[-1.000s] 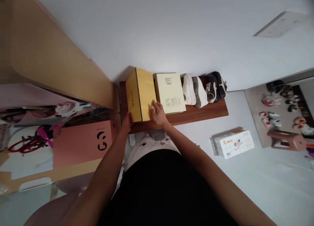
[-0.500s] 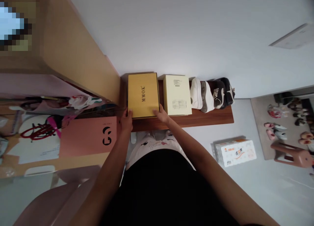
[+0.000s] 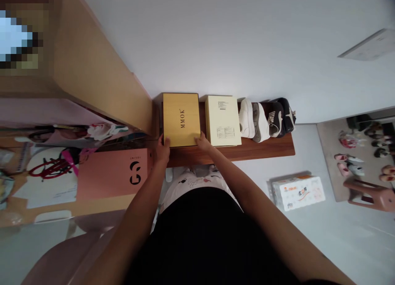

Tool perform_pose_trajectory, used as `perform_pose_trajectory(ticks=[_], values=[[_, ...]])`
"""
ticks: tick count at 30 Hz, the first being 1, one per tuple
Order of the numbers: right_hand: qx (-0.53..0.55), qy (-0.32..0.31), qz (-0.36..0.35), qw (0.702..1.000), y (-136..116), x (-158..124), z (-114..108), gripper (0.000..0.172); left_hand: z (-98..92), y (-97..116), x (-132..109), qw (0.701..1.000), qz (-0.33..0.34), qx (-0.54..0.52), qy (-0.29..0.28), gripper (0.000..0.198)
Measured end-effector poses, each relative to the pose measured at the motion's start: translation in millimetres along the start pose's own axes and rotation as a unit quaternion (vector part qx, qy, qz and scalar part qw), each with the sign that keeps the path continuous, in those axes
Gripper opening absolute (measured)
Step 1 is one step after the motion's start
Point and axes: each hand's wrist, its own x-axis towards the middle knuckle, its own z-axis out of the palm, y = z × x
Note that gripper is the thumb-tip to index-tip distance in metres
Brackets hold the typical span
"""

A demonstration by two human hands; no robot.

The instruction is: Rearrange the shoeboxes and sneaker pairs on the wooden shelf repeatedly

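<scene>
White wall backs a low wooden shelf [image 3: 262,149] that runs along the floor, seen from above. On its left end lies a yellow box [image 3: 181,119] marked MMOK, flat, lid up, its far edge close to the wall. The left hand [image 3: 162,150] rests at the box's near left corner and the right hand [image 3: 204,141] at its near right corner; the fingers of both touch the front edge, and I cannot tell how firmly they press or grip. Just beside it to the right sits a cream box [image 3: 222,120] with a printed label, a narrow gap between the two. Further right stand white sneakers [image 3: 251,118] and dark sneakers [image 3: 279,115] in a row. A pink box [image 3: 112,174] lies on the cluttered unit to the left, and a tissue pack [image 3: 298,192] lies on the floor to the right.

The step in hand looks like settling the yellow box into its place; squaring it with its neighbour would call for only a light, even push from both hands.
</scene>
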Motion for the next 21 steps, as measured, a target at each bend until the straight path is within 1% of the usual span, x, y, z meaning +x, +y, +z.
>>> perform_pose_trajectory(ticks=[2, 3, 5, 7, 8, 10, 11, 13, 16, 19, 21], values=[[-0.014, 0.01, 0.024, 1.0, -7, -3, 0, 0.077, -2.0, 3, 2, 1.0, -0.009, 0.018, 0.0, 0.051], [-0.023, 0.02, 0.023, 0.999, -9, -6, -1, 0.078, -3.6, 4, 3, 1.0, -0.013, 0.027, 0.008, 0.051], [-0.036, 0.047, -0.002, 0.998, -10, -14, -7, 0.078, -7.0, 8, 3, 0.998, -0.009, 0.038, 0.039, 0.053], [-0.029, 0.079, -0.046, 0.995, -6, -25, -23, 0.073, -7.9, 14, 0, 0.996, 0.019, 0.035, 0.076, 0.055], [-0.02, 0.097, -0.065, 0.993, -2, -31, -34, 0.069, -6.2, 19, -3, 0.995, 0.039, 0.028, 0.086, 0.055], [-0.002, 0.14, -0.084, 0.987, 6, -42, -62, 0.063, 3.6, 31, -11, 0.994, 0.079, 0.011, 0.076, 0.052], [0.003, 0.164, -0.084, 0.983, 11, -47, -79, 0.062, 12.2, 38, -17, 0.994, 0.094, 0.001, 0.059, 0.05], [0.002, 0.211, -0.074, 0.975, 21, -55, -112, 0.059, 36.5, 53, -31, 0.994, 0.108, -0.027, 0.009, 0.045], [-0.022, 0.253, -0.046, 0.966, 37, -57, -156, 0.059, 84.5, 70, -53, 0.989, 0.094, -0.083, -0.073, 0.042], [-0.056, 0.246, -0.012, 0.968, 52, -50, -186, 0.061, 133.0, 73, -67, 0.985, 0.058, -0.105, -0.127, 0.047], [-0.074, 0.223, 0.012, 0.972, 59, -42, -197, 0.061, 160.2, 67, -69, 0.986, 0.027, -0.094, -0.133, 0.051]])
